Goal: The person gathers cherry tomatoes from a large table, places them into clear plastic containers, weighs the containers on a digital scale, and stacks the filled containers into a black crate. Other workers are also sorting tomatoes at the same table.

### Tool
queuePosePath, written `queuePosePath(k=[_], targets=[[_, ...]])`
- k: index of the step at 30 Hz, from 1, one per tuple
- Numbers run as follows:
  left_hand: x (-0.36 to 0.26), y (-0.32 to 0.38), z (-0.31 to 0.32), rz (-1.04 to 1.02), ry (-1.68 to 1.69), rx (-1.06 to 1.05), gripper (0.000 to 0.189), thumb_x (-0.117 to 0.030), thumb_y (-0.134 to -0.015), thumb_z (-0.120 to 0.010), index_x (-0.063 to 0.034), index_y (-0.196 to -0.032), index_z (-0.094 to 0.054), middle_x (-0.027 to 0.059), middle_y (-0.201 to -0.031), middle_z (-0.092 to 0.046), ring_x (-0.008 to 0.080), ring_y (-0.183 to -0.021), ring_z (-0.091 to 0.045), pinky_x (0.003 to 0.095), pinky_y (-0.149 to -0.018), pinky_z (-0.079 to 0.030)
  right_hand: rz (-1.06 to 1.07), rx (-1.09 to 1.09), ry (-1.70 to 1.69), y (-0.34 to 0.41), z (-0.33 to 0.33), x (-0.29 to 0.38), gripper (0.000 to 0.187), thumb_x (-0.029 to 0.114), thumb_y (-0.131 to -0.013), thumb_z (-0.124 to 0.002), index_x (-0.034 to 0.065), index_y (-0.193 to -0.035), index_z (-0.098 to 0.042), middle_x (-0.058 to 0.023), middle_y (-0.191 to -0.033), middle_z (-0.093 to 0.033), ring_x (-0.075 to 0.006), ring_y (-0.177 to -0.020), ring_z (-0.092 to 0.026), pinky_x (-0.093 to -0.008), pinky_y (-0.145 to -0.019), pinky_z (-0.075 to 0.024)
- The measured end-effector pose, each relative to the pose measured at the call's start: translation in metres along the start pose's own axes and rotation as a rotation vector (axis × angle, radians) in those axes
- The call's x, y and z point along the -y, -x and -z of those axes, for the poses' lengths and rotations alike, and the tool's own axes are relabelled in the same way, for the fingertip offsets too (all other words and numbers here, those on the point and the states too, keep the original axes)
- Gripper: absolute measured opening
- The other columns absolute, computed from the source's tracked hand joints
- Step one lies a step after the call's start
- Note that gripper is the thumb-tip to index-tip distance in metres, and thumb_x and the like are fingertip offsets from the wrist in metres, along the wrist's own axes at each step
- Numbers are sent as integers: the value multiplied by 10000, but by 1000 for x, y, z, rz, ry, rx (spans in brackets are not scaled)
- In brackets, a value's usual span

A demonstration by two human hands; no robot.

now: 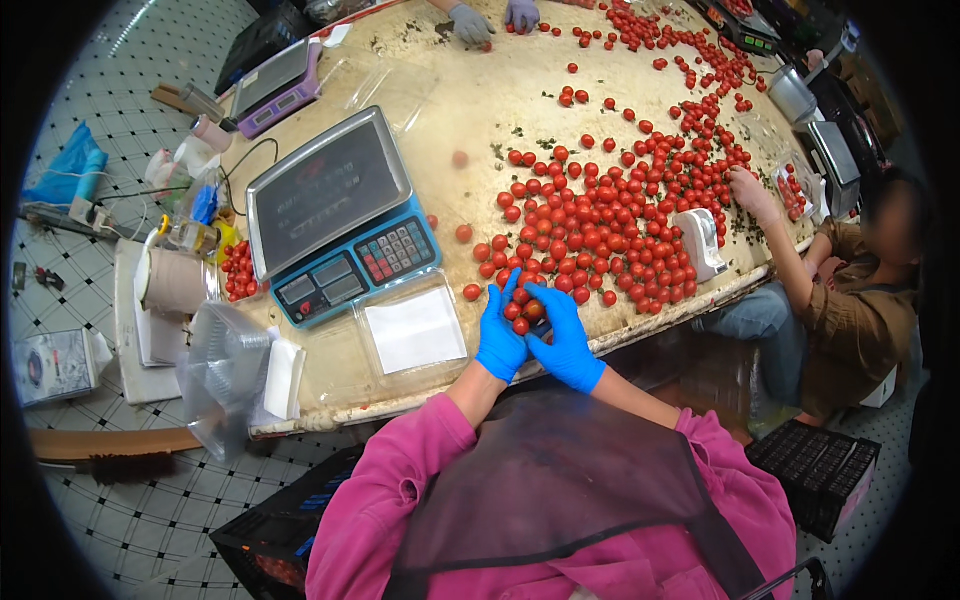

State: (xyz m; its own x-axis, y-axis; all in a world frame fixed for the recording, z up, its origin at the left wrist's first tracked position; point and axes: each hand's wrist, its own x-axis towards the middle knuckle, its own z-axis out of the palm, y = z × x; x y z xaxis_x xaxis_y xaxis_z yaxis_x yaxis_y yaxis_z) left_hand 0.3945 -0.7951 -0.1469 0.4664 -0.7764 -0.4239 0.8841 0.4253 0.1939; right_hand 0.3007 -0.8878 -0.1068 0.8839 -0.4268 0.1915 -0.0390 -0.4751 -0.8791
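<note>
Both my hands wear blue gloves and are cupped together at the near edge of the table. Between them, several red cherry tomatoes (520, 326) are gathered. My left hand (501, 341) supports them from the left, fingers pointing away from me. From the right, my right hand (564, 337) curls its fingers around the same tomatoes. A large loose spread of cherry tomatoes (592, 232) lies just beyond my fingertips. To the left of my hands is a clear plastic container (435, 280) with a white paper liner (417, 330) in it.
A blue digital scale (330, 281) stands left of the tomatoes, a purple scale (277, 86) behind it. Stacked clear containers (225, 375) sit at the left corner. A white tape dispenser (699, 244) is at right. A co-worker's hand (752, 196) and another person's gloved hands (472, 26) touch or near tomatoes.
</note>
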Motion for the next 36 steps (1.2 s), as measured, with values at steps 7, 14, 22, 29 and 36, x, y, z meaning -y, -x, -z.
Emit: queuePosePath(k=[7, 14, 22, 29, 36], targets=[[10, -16, -17, -26, 224, 160, 578, -519, -1030, -398, -183, -1500, -396, 170, -1444, -472, 360, -1306, -489, 529, -1129, -383, 44, -338, -156, -9, 5, 6, 623, 248, -899, -665, 52, -1439, -424, -184, -1477, -410, -332, -1400, -360, -446, -1165, -278], [13, -22, -38, -282, -178, 10, 588, -476, -1023, -469, -145, -1503, -399, 172, -1405, -500, 331, -1264, -520, 457, -1103, -413, -505, -403, -1223, -33, -5, -14, 534, 452, -1055, -412, 111, -1466, -420, -95, -1458, -441, -229, -1354, -430, -370, -1147, -339], [22, -14, -49, -907, -1203, 82, 591, -517, -1043, -386, -33, -1112, -718, 142, -1439, -449, 284, -1358, -410, 418, -1150, -302, -608, -145, -1965, -49, 8, -25, 519, 419, -1003, -518, 122, -1427, -477, -155, -1391, -533, -314, -1288, -512, -488, -1117, -399], [-4, -5, -46, -845, -828, 10, 477, -431, -1068, -379, -46, -1290, -553, 101, -1383, -516, 229, -1318, -458, 390, -1154, -321, -500, 38, -2082, -54, -3, -16, 614, 413, -955, -586, 117, -1470, -431, -176, -1516, -416, -334, -1404, -393, -511, -1185, -288], [-42, 32, -46, -794, -639, -29, 520, -439, -1061, -397, -48, -1392, -488, 98, -1415, -498, 212, -1313, -459, 376, -1154, -333, -637, 218, -2057, -67, -30, 5, 594, 414, -996, -517, 150, -1509, -376, -162, -1557, -352, -364, -1425, -353, -612, -1156, -274]])
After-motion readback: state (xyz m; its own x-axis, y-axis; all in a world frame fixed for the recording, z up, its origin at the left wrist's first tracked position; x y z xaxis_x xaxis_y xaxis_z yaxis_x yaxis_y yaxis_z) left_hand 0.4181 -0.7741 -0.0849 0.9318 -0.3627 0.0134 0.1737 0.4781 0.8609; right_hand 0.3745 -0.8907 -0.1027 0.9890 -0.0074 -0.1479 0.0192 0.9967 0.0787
